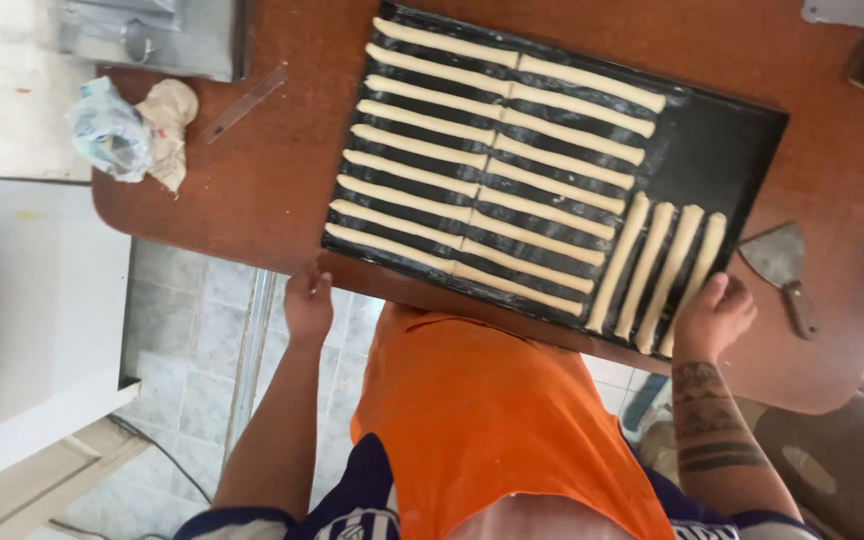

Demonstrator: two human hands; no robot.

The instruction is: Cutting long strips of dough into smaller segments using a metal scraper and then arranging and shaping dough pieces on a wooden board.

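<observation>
left hand (308, 300) and right hand (714, 312) gripping black tray (722, 150) edges, dough sticks (482, 160) in rows

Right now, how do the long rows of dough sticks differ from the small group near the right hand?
The long rows of dough sticks run lengthwise along the black tray, laid end to end in pairs; the small group of four sticks lies crosswise. The rows fill most of the tray; the group fills one corner, by the right hand. The left hand sits at the opposite corner. Both sets are pale, thin and unbaked-looking.
</observation>
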